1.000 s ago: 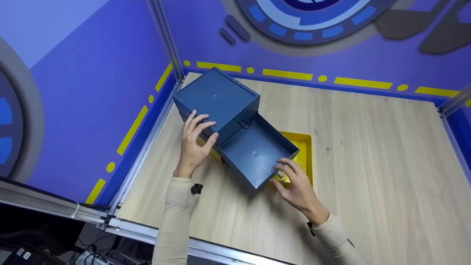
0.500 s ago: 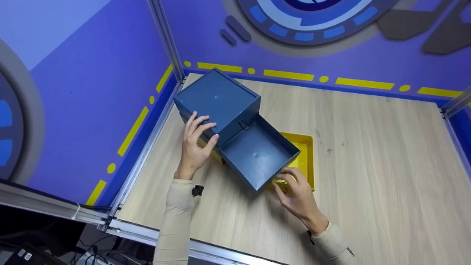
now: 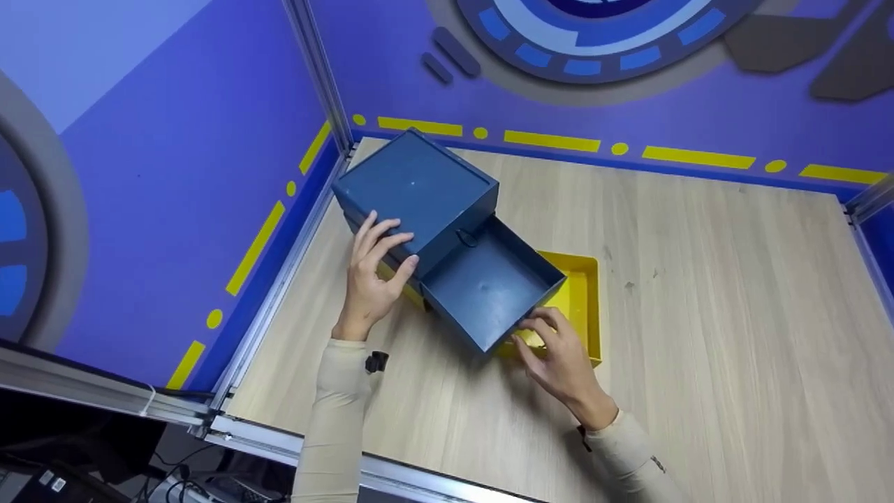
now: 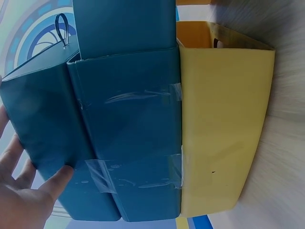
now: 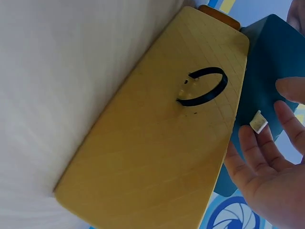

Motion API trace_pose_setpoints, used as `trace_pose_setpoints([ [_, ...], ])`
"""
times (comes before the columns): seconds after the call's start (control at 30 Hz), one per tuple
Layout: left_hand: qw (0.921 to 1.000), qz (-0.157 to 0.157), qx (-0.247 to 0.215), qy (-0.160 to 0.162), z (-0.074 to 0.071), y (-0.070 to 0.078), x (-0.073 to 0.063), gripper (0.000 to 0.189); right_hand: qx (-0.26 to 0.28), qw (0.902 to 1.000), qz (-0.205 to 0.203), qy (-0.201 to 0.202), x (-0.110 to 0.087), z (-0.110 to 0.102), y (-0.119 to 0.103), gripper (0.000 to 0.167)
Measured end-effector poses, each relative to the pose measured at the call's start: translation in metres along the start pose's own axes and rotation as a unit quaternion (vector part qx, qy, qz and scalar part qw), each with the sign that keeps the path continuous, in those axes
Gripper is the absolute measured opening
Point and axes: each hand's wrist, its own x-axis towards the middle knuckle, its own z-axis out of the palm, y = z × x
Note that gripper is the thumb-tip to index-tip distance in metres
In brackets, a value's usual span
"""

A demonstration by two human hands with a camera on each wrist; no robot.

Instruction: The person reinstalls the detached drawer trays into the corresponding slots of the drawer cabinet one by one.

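Note:
A stack of plastic drawers stands at the table's back left, two dark blue levels above a yellow one. In the head view, the top blue drawer unit (image 3: 415, 178) is closed. Below it, the middle blue drawer (image 3: 482, 290) is pulled out with its inside bare. The yellow drawer (image 3: 592, 307) projects underneath. My left hand (image 3: 370, 279) rests with spread fingers on the top unit's near side and edge. At the middle drawer's front, my right hand (image 3: 564, 360) touches it with slightly bent fingers, around a small whitish tab (image 5: 259, 122); the thumb is apart from the tab.
A black loop (image 5: 221, 86) sticks out of the yellow drawer's front; another black loop (image 4: 59, 31) is on the top unit. Clear tape (image 4: 102, 174) crosses the blue sides. Printed blue walls (image 3: 209, 175) edge the wooden table (image 3: 712, 314).
The right hand first shifted slightly down off the drawer front, then moved up against it. The middle drawer has slid inward a little. My left hand stays on the top unit.

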Motion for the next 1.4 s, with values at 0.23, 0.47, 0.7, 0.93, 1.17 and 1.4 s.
trace_pose_setpoints([
  [0.23, 1.0000, 0.001, 0.002, -0.003, -0.004, 0.001, 0.002, 0.033, 0.010, 0.9999, 0.009, 0.000, 0.014, 0.008, 0.004, 0.018],
  [0.47, 0.9999, -0.009, -0.001, -0.013, -0.003, 0.001, -0.002, 0.034, 0.009, 0.9996, 0.025, -0.004, 0.016, 0.015, 0.004, 0.019],
  [0.7, 1.0000, -0.002, -0.007, -0.003, -0.002, 0.001, -0.002, 0.034, 0.004, 0.9990, 0.044, -0.008, 0.016, 0.017, 0.003, 0.018],
  [0.93, 1.0000, -0.004, -0.004, -0.006, -0.002, 0.000, 0.000, 0.033, 0.010, 0.9986, 0.052, -0.011, 0.022, 0.019, 0.003, 0.016],
  [1.17, 0.9999, -0.012, -0.005, -0.009, -0.002, -0.001, -0.002, 0.033, 0.009, 0.9985, 0.053, -0.002, 0.024, 0.026, 0.004, 0.017],
  [1.4, 0.9999, -0.007, -0.008, -0.006, -0.001, 0.000, 0.000, 0.032, 0.009, 0.9977, 0.066, -0.001, 0.030, 0.029, 0.001, 0.018],
])
